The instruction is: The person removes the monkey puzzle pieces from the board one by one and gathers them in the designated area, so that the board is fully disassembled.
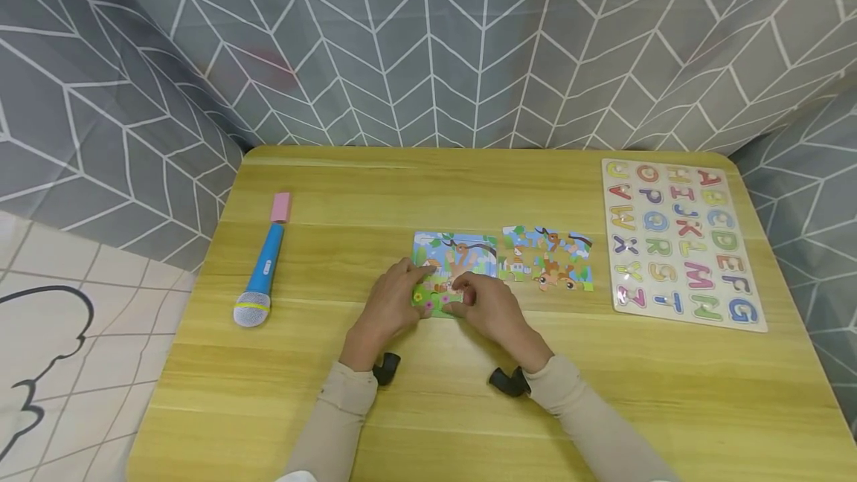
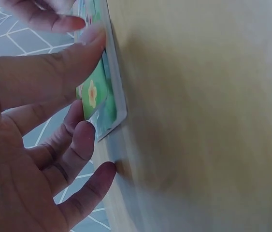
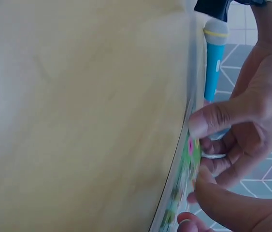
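A puzzle tray (image 1: 455, 240) with a blue-sky and branch picture lies in front of both hands. Over its lower part are green puzzle pieces (image 1: 428, 297) with flowers on them. From the left, my left hand (image 1: 393, 302) pinches the pieces by their left end; in the left wrist view a green corner with an orange flower (image 2: 93, 93) shows between thumb and fingers. My right hand (image 1: 492, 309) curls its thumb and forefinger about the right end of the same pieces, close to the left fingertips. The fingers partly hide the tray's lower half.
Several loose puzzle pieces (image 1: 552, 274), some joined into a deer picture, lie right of the tray. Farther right is an alphabet board (image 1: 683, 244). On the left are a blue toy microphone (image 1: 264, 274) and a pink block (image 1: 281, 207). Patterned curtains (image 1: 455, 43) hang behind the table.
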{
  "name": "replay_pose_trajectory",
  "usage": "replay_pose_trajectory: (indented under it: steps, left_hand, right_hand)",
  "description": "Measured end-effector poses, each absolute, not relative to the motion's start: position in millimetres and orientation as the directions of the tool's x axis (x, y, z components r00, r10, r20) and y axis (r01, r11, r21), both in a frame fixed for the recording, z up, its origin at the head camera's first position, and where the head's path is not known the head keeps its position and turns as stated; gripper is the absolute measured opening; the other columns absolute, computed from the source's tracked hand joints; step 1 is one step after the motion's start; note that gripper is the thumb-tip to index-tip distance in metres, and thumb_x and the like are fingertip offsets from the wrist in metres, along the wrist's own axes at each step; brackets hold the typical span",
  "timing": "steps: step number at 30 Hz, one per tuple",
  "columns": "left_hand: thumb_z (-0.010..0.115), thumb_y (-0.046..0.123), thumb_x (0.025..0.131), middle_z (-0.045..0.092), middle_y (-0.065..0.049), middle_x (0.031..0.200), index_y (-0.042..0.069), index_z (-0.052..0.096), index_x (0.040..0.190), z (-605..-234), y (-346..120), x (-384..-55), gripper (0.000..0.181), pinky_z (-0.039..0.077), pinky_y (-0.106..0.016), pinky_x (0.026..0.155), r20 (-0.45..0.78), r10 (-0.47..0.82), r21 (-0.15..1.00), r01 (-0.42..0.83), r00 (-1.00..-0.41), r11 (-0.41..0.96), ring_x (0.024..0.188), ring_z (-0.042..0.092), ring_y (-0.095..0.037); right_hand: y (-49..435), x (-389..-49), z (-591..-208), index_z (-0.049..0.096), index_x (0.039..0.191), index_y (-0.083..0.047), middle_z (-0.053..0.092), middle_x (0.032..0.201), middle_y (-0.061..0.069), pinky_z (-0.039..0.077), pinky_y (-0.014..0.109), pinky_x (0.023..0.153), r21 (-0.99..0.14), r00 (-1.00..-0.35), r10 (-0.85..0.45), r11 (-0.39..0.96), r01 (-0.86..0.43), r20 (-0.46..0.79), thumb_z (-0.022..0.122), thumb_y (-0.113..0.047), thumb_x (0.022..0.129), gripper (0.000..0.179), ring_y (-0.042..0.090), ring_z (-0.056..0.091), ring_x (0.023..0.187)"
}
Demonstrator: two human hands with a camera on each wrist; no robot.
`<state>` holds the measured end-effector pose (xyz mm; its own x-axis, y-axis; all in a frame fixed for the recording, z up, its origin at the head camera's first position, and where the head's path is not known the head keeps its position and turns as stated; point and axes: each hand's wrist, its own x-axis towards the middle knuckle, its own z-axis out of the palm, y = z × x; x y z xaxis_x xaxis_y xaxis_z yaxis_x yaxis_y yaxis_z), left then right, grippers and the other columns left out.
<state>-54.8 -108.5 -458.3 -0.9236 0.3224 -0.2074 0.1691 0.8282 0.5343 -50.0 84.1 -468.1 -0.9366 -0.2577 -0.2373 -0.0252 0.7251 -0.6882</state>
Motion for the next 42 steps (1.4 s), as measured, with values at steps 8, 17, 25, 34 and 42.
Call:
replay_pose_trajectory:
  steps: [8,17,25,34,42]
  left_hand:
    - [0.089,0.017,0.075,0.056,-0.002,0.104,0.016,0.06,0.14,-459.7,-108.2,-54.1,0.072,0.042,-0.028,0.073,-0.206,0.327,0.524,0.178,-0.922,0.833,0.089,0.05,-0.017]
    - [0.089,0.019,0.076,0.05,-0.011,0.147,0.015,0.053,0.147,-461.4,-110.5,-54.4,0.079,0.044,-0.054,0.11,-0.187,0.323,0.542,0.176,-0.928,0.821,0.135,0.047,-0.034]
    - [0.086,0.024,0.079,0.036,-0.01,0.163,0.008,0.048,0.149,-460.7,-115.3,-54.7,0.082,0.033,-0.06,0.121,-0.235,0.342,0.547,0.167,-0.91,0.82,0.15,0.033,-0.036]
    - [0.086,0.021,0.079,0.034,-0.007,0.165,0.005,0.045,0.15,-462.3,-119.3,-53.9,0.084,0.026,-0.058,0.125,-0.234,0.309,0.558,0.133,-0.922,0.819,0.153,0.03,-0.034]
    - [0.083,0.024,0.082,0.028,-0.005,0.167,0.006,0.041,0.153,-461.1,-121.7,-54.7,0.084,0.022,-0.059,0.126,-0.27,0.286,0.546,0.099,-0.919,0.832,0.155,0.025,-0.033]
  right_hand:
    - [68.6,-57.7,-476.9,0.073,0.104,-0.008,0.061,0.072,-0.003,0.038,0.018,0.054,-0.751,-0.934,-0.311,0.656,-0.078,-0.175,0.077,-0.023,0.09,0.021,0.007,0.048,0.061]
    - [67.2,-59.3,-479.7,0.07,0.094,-0.011,0.062,0.073,-0.002,0.039,0.018,0.055,-0.774,-0.941,-0.302,0.629,-0.076,-0.153,0.075,-0.02,0.091,0.011,0.008,0.049,0.062]
    - [70.9,-56.9,-480.5,0.069,0.091,-0.014,0.063,0.076,-0.002,0.041,0.019,0.057,-0.83,-0.941,-0.312,0.553,-0.068,-0.131,0.075,-0.024,0.092,0.012,0.007,0.051,0.063]
    - [89.6,-49.6,-472.2,0.068,0.093,-0.013,0.072,0.083,0.002,0.049,0.024,0.065,-0.868,-0.952,-0.254,0.496,0.025,-0.172,0.073,-0.027,0.093,0.015,0.01,0.062,0.072]
    - [121.5,-42.6,-470.2,0.067,0.098,-0.009,0.075,0.087,0.009,0.056,0.026,0.059,-0.897,-0.96,-0.175,0.425,0.125,-0.217,0.071,-0.024,0.095,0.016,0.018,0.071,0.073]
